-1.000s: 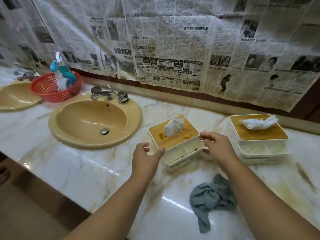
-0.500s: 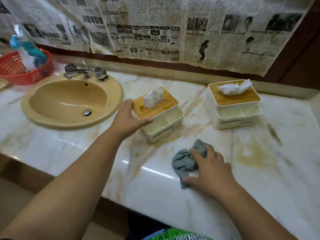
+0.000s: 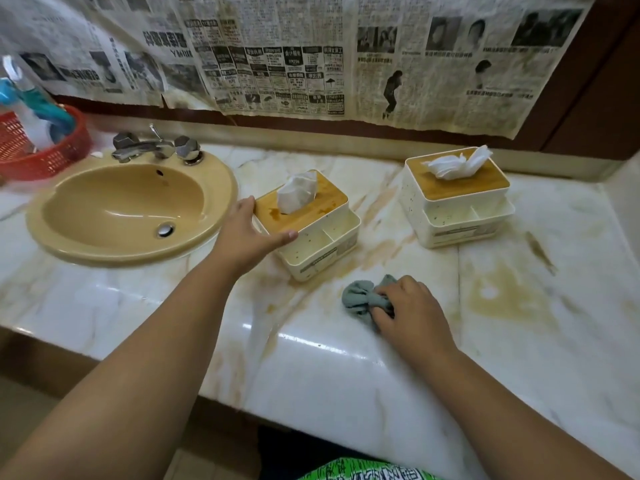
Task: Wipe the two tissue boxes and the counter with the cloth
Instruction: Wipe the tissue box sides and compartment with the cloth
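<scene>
Our right hand (image 3: 414,313) bunches the soft grey-green cloth (image 3: 358,299); our left hand (image 3: 246,237) clasps the cream, wood-lidded tissue box (image 3: 311,218), likely light, at its corner.

Two tissue boxes are counted: the left tissue box (image 3: 311,214) and the right tissue box (image 3: 460,188). One cloth (image 3: 360,297), one sink (image 3: 128,209) and one red basket (image 3: 52,157) are seen.

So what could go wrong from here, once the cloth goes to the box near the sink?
The cloth, bunched in the right hand, may snag the tissue standing out of the left tissue box and drag it out.
Brown spill wiped off its lid may fall into the open front tray.
The left hand grips only one corner, so the box may twist.
</scene>
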